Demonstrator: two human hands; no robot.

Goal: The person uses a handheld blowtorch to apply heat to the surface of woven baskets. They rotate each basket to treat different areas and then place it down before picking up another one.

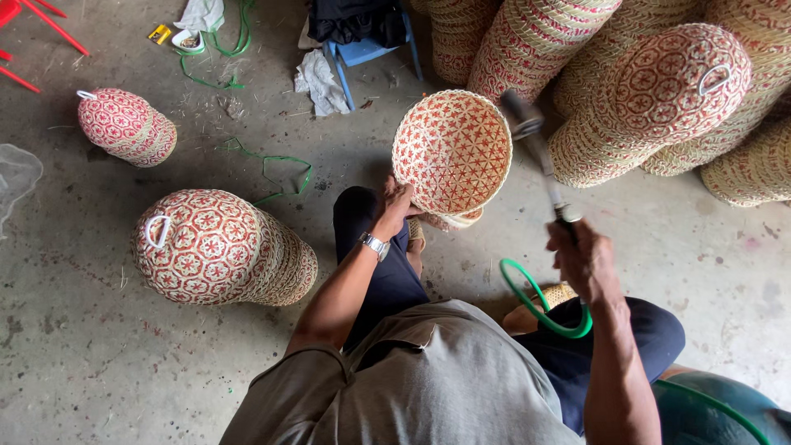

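Fingers of left hand are clamped on the woven basket rim; hammer is gripped by right hand, raised just right of basket.

**Basket-weaving workshop, floor-level work area**

We read this as a craft workshop. Bare concrete floor, stained and littered with fibre scraps. Stacks of finished red-and-cream woven baskets fill the top right, lying on their sides. Two more nested stacks and lie at left, each topped by a white loop handle. Loose green strapping trails across the floor, with crumpled rags beside a small blue stool. We see a person seated low, one open basket at the knee and a hammer raised.
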